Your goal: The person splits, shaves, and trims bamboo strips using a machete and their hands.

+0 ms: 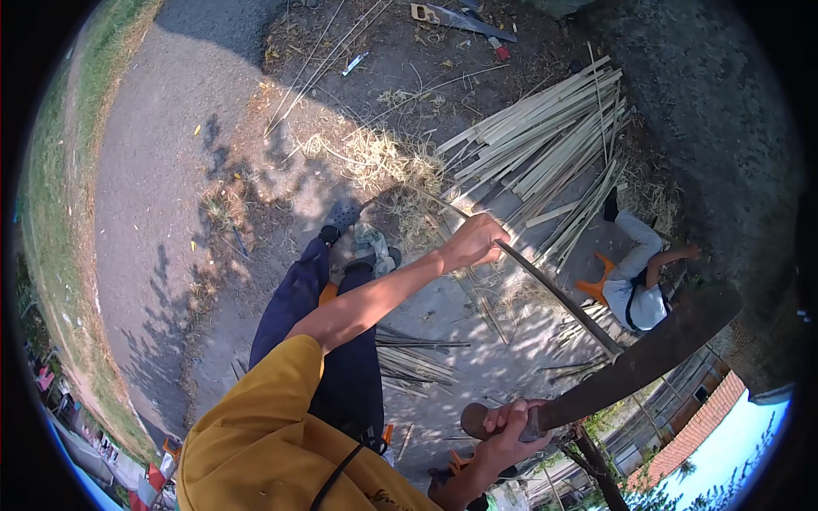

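Observation:
My left hand (477, 242) is closed round a long, thin bamboo strip (558, 294), which slants from the shavings down to the right. My right hand (514, 432) grips the wooden handle of a machete (648, 362). Its broad dark blade points up to the right. The strip's lower right end meets the blade's upper edge in this view; whether they touch, I cannot tell. Beyond my left hand lies a fanned pile of split bamboo strips (545, 136). Curly pale shavings (379, 157) cover the ground by my feet.
At the right another person (643, 285) sits by an orange stool (596, 279). More strips (413, 358) lie beside my leg. A handsaw (467, 20), a red-ended tool (498, 48) and a small blue-and-white tube (354, 63) lie farther off. A tree trunk (598, 464) stands at lower right.

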Tool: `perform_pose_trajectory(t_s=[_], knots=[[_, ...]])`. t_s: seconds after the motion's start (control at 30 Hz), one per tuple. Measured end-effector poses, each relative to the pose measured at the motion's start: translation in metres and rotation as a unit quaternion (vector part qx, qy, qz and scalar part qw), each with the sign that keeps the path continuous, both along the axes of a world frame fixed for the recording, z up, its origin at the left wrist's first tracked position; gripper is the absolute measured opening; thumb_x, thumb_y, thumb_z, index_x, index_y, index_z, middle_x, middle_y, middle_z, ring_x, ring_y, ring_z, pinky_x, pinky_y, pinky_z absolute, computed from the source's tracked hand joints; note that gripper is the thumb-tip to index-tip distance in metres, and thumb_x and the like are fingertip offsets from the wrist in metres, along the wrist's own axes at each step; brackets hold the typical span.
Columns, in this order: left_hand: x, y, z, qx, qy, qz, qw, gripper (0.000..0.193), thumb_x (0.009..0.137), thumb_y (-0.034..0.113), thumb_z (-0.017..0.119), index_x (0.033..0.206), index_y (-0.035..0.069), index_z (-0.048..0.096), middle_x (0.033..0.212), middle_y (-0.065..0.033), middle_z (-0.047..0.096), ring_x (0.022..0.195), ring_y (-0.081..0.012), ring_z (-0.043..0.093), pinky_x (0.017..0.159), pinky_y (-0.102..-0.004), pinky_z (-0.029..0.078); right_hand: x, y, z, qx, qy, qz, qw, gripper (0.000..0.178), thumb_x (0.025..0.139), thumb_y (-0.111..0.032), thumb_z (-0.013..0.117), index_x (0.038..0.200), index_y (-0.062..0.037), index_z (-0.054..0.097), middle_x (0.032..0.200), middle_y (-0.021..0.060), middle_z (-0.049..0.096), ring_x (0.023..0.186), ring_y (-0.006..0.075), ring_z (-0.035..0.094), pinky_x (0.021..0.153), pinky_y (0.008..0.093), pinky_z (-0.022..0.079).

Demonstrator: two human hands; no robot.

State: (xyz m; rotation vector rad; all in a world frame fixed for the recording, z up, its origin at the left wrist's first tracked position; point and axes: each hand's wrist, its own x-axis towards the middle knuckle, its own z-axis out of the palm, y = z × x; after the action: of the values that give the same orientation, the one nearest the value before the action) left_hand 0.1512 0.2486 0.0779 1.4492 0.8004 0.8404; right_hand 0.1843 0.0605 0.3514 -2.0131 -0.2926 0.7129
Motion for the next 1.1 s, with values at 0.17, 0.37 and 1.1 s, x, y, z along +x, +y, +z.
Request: perform_pose_trajectory(t_s=[0.17,0.37,1.1], knots=[[-0.028,-0.009,-0.107,0.02,-0.001,-0.034,0.999,0.011,0.056,0.002,0.059,0.054,0.004,0.048,0.054,-0.0187,0.05,0.054,-0.0379,0.055,0.053,-0.0477,0.04,-0.015,0.001,-0.055,-0.022,-0.023,0.075,0.997,0.017,0.09,-0.002,0.062,0.097,0.0011,0.048,0.06,0.0062,0.048,0.045,0.0123,0.044,0.044,0.0279,0.038],[0.03,0.012,-0.015,0.11,-0.064,0.097,0.987,0.006,0.06,-0.001,0.058,0.061,0.003,0.053,0.058,-0.019,0.049,0.052,-0.0375,0.049,0.052,-0.046,0.039,0.009,0.019,0.004,0.033,-0.035,-0.035,0.998,0.016,0.091,-0.002,0.06,0.103,0.0013,0.05,0.061,0.005,0.044,0.046,0.0115,0.04,0.043,0.028,0.037],[0.004,-0.005,-0.114,0.029,0.082,0.022,0.996,0.005,0.069,-0.001,0.058,0.064,0.0,0.059,0.058,-0.0219,0.051,0.052,-0.0386,0.049,0.054,-0.0443,0.039,0.013,0.031,-0.065,-0.025,-0.026,0.082,0.996,0.011,0.091,0.001,0.06,0.093,-0.0016,0.049,0.062,0.0039,0.052,0.048,0.0108,0.05,0.046,0.0273,0.04]])
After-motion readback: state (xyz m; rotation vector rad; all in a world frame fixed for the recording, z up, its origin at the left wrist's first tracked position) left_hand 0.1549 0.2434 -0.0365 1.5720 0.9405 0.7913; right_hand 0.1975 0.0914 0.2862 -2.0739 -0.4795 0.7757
